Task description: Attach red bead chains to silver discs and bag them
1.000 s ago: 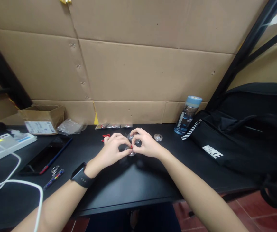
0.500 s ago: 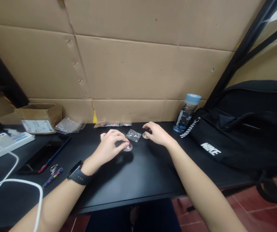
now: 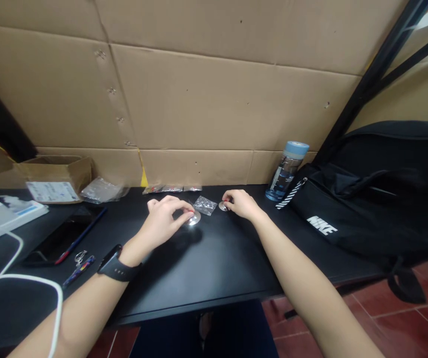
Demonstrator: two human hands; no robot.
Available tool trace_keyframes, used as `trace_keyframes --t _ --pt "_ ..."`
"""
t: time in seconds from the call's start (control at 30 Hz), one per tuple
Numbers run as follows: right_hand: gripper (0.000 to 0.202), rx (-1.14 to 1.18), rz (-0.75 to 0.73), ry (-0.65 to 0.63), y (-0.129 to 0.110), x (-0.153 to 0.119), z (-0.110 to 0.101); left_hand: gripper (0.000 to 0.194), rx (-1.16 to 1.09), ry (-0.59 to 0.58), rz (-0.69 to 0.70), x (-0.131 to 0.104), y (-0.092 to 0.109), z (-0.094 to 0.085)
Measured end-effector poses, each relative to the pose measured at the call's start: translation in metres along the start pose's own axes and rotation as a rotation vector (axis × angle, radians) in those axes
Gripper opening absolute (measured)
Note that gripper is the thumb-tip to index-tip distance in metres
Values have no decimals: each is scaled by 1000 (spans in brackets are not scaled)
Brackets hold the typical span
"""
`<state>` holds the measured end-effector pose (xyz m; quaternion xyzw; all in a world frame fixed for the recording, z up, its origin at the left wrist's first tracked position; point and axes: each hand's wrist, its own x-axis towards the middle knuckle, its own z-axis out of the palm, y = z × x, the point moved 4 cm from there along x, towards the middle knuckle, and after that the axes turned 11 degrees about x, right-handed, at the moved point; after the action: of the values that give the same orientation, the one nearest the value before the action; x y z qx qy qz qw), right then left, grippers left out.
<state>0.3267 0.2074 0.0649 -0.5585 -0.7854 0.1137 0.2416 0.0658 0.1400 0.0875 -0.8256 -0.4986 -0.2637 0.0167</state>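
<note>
My left hand (image 3: pixel 165 219) pinches a clear, dome-like suction cup (image 3: pixel 194 219) between thumb and fingers, just above the black desk. A bit of red shows at the fingertips. Farther right, my right hand (image 3: pixel 240 203) has thumb and fingers closed on a second clear suction cup (image 3: pixel 222 206) at the desk surface. Between the two hands lies a small crinkled clear plastic bag (image 3: pixel 205 205). Several small packets with red contents (image 3: pixel 167 189) lie behind it, against the cardboard.
On the left are an open cardboard box (image 3: pixel 55 179), plastic bags (image 3: pixel 104 190), a dark tablet (image 3: pixel 66 236), a keychain (image 3: pixel 79 271) and a white cable (image 3: pixel 38 279). A water bottle (image 3: pixel 287 171) and a black bag (image 3: pixel 348 199) stand right. Cardboard (image 3: pixel 199 114) walls the back.
My right hand has closed its fingers on the suction cup on the desk. My left hand, still holding its suction cup, has shifted slightly up and left in view. The camera has moved a little.
</note>
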Motion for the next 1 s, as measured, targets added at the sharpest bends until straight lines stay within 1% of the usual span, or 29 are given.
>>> trace_keyframes --t 0.13,0.23,0.33,0.43,0.53,0.67,0.83,1.0 --pt "12 21 10 30 5 2 0 18 0 9 0 0 0 0" --pt "15 119 -33 80 4 3 -5 19 -2 3 5 0 -1 0" --pt "14 301 -110 138 -7 2 -12 19 -4 -4 11 1 -1 2" --pt "9 489 -181 177 -25 -3 -17 19 1 -2 21 0 0 3" --pt "10 621 -232 125 -44 -8 -15 18 -5 15 17 0 0 1" --pt "13 689 -241 25 -61 -15 -7 19 -89 36 -12 1 -2 -1" --pt "13 763 -237 -11 -65 -17 -5 19 -254 51 -70 1 -8 3" --pt "20 894 -191 38 -60 -16 -8 22 -401 56 -112 2 -13 9"
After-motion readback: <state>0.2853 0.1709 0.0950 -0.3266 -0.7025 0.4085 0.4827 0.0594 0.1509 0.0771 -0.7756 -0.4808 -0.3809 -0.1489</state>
